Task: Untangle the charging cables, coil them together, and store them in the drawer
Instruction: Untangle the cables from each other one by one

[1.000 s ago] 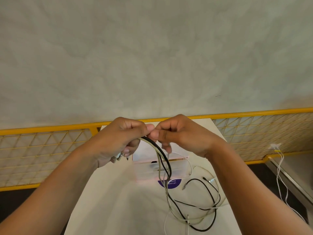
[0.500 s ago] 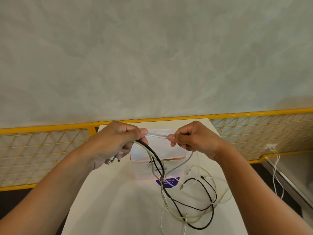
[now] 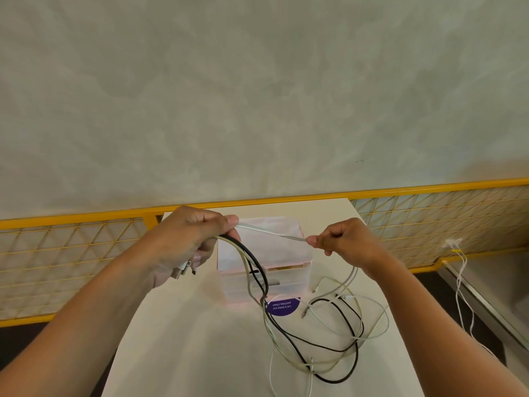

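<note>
Both hands gripped cable: the left hand, at nine o'clock of the small translucent plastic drawer unit, clutched a bundle of thin white and black charging cables, while the right hand, at three o'clock, pinched one pale strand stretched taut between them. Remaining loops lay tangled on the white table at five o'clock. Drawing that strand slowly, letting crossings slip free without yanking, seemed wisest.
</note>
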A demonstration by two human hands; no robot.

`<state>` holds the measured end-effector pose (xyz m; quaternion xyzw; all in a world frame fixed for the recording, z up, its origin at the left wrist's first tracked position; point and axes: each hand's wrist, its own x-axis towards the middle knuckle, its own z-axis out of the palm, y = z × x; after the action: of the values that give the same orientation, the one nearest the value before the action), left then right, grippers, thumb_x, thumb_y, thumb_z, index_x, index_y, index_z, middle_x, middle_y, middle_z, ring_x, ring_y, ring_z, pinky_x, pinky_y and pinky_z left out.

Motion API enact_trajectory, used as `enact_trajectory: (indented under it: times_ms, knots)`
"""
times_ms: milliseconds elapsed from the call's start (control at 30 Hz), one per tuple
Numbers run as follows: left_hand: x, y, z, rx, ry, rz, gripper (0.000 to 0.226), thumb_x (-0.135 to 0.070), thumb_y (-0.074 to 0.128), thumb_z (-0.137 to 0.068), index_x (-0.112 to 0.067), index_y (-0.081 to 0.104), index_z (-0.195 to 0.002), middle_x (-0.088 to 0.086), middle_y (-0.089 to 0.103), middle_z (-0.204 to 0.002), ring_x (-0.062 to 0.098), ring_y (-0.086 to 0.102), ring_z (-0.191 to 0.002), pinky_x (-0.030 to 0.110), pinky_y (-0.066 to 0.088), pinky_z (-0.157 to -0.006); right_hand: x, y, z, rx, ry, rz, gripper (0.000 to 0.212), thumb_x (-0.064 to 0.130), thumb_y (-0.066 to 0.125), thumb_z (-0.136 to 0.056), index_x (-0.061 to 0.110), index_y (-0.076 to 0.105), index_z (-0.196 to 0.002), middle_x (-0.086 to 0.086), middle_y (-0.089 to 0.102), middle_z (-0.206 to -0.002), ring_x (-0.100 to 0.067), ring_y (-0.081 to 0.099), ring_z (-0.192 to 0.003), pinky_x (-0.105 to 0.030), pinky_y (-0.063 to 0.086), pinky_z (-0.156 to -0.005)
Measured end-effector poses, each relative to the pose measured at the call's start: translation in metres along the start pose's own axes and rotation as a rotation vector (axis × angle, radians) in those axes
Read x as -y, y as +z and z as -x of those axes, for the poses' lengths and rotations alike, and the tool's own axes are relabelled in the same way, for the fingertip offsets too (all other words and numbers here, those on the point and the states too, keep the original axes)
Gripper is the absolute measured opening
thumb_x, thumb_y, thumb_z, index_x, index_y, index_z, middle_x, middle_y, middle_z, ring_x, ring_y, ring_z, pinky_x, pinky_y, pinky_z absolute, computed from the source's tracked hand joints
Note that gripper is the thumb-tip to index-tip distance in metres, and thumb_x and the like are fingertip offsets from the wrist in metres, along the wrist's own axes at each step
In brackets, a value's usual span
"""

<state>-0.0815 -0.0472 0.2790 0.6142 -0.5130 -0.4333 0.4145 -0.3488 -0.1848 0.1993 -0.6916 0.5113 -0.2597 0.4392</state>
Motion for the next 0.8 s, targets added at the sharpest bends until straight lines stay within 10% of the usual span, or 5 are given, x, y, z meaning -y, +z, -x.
enact_trajectory:
  times_ms: [267, 800]
  knots:
    - [0.001, -0.002, -0.001, -0.065, -0.025, 0.033, 0.035, -0.031, 0.062, -0.093, 0.000, 0.073, -0.082, 0.004, 0.029, -0.042, 0.017, 0.027, -0.038, 0.025, 0.031, -0.048, -0.015, 0.003, -0.004, -0.099, 0.056, -0.027, 0.027, 0.034, 0.084, -0.078, 0.011, 0.075, -0.067, 0.010, 0.069, -0.062, -0.006, 0.062, -0.074, -0.022, 0.044, -0.065]
    - [0.000, -0.012, -0.002, -0.127, -0.037, 0.131, 0.033, -0.029, 0.063, -0.091, 0.001, 0.072, -0.079, 0.005, 0.027, -0.039, 0.017, 0.025, -0.036, 0.019, 0.030, -0.040, -0.070, 0.006, -0.013, -0.292, 0.205, 0.173, 0.053, 0.056, 0.085, -0.069, 0.016, 0.054, -0.053, 0.002, 0.057, -0.057, -0.019, 0.053, -0.062, -0.033, 0.045, -0.065]
